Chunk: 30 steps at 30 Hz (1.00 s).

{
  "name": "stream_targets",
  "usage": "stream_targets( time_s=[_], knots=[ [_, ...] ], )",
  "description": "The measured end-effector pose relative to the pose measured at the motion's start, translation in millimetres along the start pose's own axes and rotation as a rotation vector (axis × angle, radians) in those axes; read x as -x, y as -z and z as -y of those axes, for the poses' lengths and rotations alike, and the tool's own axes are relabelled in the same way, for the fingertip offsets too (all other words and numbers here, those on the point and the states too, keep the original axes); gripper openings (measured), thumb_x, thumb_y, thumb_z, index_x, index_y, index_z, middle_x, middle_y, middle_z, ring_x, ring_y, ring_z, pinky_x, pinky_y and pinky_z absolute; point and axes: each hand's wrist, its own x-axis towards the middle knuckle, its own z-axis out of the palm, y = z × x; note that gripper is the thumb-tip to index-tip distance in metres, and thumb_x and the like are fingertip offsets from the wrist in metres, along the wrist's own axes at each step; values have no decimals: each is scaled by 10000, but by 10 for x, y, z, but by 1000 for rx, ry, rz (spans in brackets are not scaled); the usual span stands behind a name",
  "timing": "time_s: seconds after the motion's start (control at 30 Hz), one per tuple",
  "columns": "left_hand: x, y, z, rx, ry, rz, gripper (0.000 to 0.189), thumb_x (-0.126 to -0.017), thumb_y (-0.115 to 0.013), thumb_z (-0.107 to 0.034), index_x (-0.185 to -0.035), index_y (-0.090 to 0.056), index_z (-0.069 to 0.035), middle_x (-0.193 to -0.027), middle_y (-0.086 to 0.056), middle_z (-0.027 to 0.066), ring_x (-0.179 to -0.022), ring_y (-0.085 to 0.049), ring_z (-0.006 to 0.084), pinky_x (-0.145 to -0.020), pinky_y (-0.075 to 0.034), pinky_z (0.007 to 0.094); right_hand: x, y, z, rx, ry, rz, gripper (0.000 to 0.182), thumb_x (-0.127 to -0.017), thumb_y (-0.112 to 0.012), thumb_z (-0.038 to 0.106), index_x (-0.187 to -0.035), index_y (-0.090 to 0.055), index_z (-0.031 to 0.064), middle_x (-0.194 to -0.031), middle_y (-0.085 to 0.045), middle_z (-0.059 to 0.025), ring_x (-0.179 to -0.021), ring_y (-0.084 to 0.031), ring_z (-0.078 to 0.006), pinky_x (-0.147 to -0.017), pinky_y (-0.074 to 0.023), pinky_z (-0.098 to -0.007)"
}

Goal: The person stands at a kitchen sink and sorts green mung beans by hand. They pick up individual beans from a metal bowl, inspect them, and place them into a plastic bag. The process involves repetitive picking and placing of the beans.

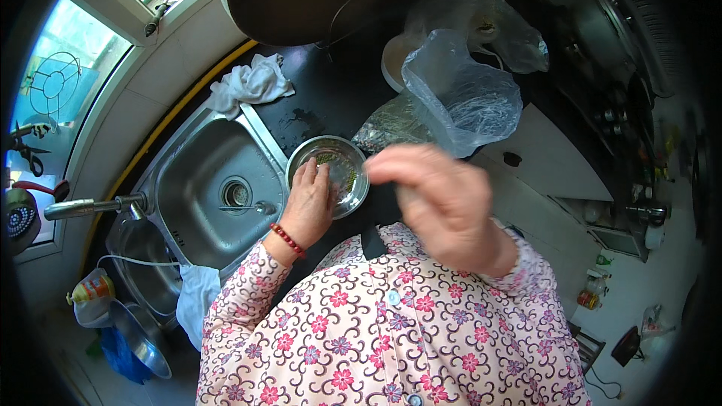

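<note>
A round stainless steel bowl stands on the dark counter beside the sink, with small green beans, apparently mung beans, spread on its bottom. My left hand, wearing a red bead bracelet, reaches over the bowl's left side with its fingers down inside. Its palm and thumb are mostly hidden, so whatever it may hold does not show. My right hand is raised to the right of the bowl, blurred, with curled fingers. Behind it lies a clear plastic bag with mixed small contents.
Left of the bowl is a steel sink with a faucet. A white cloth lies at its back corner. An open translucent plastic bag and a pale round container sit back right. A large dark object overhangs the far counter.
</note>
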Motion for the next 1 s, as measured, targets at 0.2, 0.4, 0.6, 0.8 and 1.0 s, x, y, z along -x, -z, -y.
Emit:
stream_targets(
  time_s=[0.2, 0.4, 0.6, 0.8, 1.0],
  knots=[
    [-109, -217, -3, -173, 92, 41, 565, -770, -636, -118, -1258, -412, 58, -1323, -368, 314, -1243, -344, 454, -1051, -294, 471, 549, -633, -993, 154, -477, 17, 192, -776, -546, -15, -957, -583, -68, -856, -612, -209, -794, -609, -340, -725, -489, -397],
    [-60, -368, -11, -154, 7, 37, 574, -734, -652, -102, -1249, -441, 38, -1340, -381, 271, -1249, -350, 425, -1051, -294, 458, 863, -804, -1369, -35, -895, 32, 262, -791, -544, -4, -1039, -527, -89, -779, -597, -168, -657, -630, -276, -607, -531, -359],
    [47, -335, -39, -63, -85, -49, 496, -738, -639, -53, -1202, -491, 35, -1320, -418, 235, -1257, -350, 417, -1045, -315, 462, 792, -907, -1354, -491, -1254, -44, 260, -798, -506, -11, -1051, -519, -73, -735, -579, -114, -559, -608, -162, -433, -527, -288],
    [121, -83, 208, 76, 59, -395, 458, -803, -572, 2, -1251, -479, 20, -1341, -415, 242, -1248, -395, 404, -1043, -333, 433, 667, -844, -1323, -94, -902, -65, 171, -704, -552, 53, -839, -602, -40, -566, -523, -90, -499, -496, -152, -519, -417, -327],
    [222, -61, 357, 637, 389, -303, 396, -896, -516, -36, -1280, -460, 43, -1218, -539, 223, -1137, -537, 281, -955, -426, 334, 329, -654, -912, -39, -780, 4, 162, -748, -497, 10, -870, -588, -47, -576, -559, -112, -466, -537, -173, -468, -434, -319]
  ],
)
